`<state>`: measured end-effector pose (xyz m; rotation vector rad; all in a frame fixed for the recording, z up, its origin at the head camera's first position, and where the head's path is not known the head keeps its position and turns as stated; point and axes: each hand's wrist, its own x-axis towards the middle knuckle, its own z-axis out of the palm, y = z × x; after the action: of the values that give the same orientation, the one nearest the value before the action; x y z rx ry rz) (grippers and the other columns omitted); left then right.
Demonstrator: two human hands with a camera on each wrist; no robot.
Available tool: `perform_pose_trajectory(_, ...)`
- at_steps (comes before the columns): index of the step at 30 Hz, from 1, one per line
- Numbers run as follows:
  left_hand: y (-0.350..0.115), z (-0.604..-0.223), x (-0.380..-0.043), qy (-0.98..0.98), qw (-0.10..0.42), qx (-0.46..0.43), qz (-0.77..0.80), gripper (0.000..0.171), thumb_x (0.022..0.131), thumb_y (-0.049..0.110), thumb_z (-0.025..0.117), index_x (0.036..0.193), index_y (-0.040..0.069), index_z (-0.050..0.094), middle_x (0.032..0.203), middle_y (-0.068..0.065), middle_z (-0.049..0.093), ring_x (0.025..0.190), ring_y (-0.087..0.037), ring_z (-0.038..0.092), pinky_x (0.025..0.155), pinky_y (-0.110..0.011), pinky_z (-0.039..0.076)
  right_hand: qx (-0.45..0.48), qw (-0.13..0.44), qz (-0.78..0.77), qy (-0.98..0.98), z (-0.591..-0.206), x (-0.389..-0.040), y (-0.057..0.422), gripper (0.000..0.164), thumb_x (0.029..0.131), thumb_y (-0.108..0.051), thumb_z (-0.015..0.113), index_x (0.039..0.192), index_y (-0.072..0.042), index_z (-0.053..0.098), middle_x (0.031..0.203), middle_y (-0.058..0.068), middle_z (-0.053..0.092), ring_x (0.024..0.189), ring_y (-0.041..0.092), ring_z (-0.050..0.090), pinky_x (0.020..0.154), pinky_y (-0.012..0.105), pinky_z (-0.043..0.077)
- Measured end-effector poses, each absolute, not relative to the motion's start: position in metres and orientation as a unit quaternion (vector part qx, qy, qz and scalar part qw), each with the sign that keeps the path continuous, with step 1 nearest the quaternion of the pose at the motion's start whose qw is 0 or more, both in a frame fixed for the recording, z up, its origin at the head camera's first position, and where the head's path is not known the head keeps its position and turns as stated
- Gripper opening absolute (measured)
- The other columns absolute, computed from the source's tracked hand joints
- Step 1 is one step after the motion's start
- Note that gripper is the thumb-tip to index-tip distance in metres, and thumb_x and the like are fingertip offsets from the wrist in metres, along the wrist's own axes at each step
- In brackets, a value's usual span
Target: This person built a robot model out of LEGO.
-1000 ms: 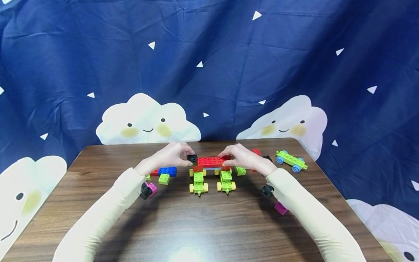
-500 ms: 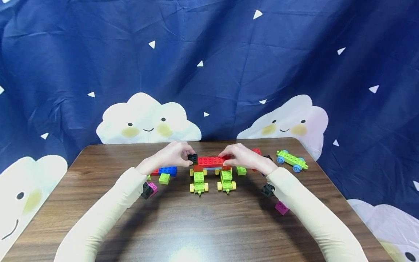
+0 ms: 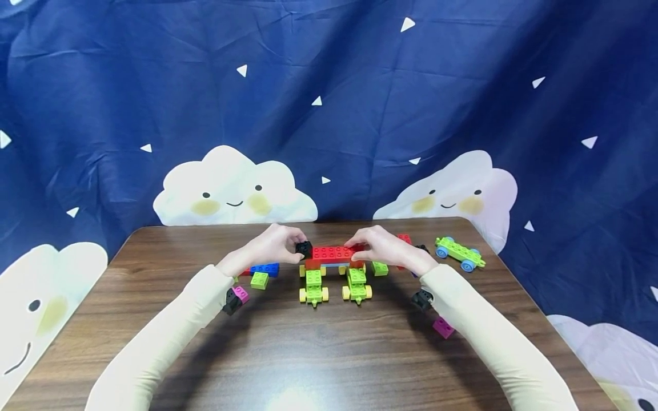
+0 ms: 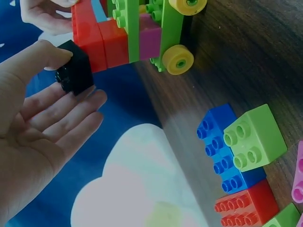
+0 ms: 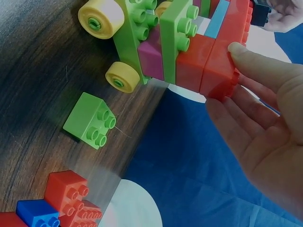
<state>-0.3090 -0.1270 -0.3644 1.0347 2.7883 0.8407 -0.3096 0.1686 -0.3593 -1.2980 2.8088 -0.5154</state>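
My left hand [image 3: 269, 244] pinches a black brick [image 4: 79, 68] between thumb and fingers at the left end of a long red brick [image 3: 329, 253]. My right hand [image 3: 380, 248] grips that red brick's right end, thumb on the near side and fingers behind. The red brick bridges two lime-green wheeled bases [image 3: 313, 292] with yellow wheels [image 4: 178, 59], standing side by side. Between them in the wrist views come a shorter red brick [image 5: 193, 61], a lime-green brick and a magenta brick [image 5: 152, 56]. A light blue piece [image 4: 99, 10] shows under the long red brick.
A blue brick [image 3: 265, 270], a lime-green brick [image 3: 259, 280] and a magenta brick [image 3: 240, 294] lie at left. Right of the build are another lime-green brick [image 3: 380, 268], red bricks [image 3: 404, 237], a lime-green base with blue wheels [image 3: 459, 253] and a magenta brick [image 3: 442, 327].
Both hands keep their holds in nearly the same place. The black brick looks slightly more tipped than before, and the head view has shifted a little.
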Motion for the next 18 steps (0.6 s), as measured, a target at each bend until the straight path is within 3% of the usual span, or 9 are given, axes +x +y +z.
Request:
perform_pose_trajectory(10, -0.1251, -0.37, -0.3085, 0.897, 0.016, 0.341, 0.281, 0.024, 0.082, 0.015, 0.076, 0.102, 0.007, 0.066, 0.096, -0.008, 0.076, 0.079, -0.011, 0.068, 0.08, -0.03, 0.059, -0.417, 0.0, -0.165, 0.894, -0.3604, -0.3096, 0.1684, 0.033, 0.086, -0.017, 0.077, 0.115, -0.003, 0.073, 0.108, 0.01, 0.075, 0.097, 0.021, 0.068, 0.088, 0.038, 0.057)
perform_pose_trajectory(18, -0.1228, -0.3652, -0.3082, 0.898, 0.011, 0.345, 0.272, 0.024, 0.08, 0.016, 0.078, 0.1, 0.006, 0.069, 0.094, -0.009, 0.077, 0.077, -0.01, 0.071, 0.08, -0.032, 0.06, -0.414, 0.002, -0.165, 0.895, -0.3586, -0.3088, 0.1687, 0.034, 0.086, -0.019, 0.077, 0.116, -0.004, 0.073, 0.109, 0.01, 0.075, 0.097, 0.021, 0.068, 0.089, 0.039, 0.056)
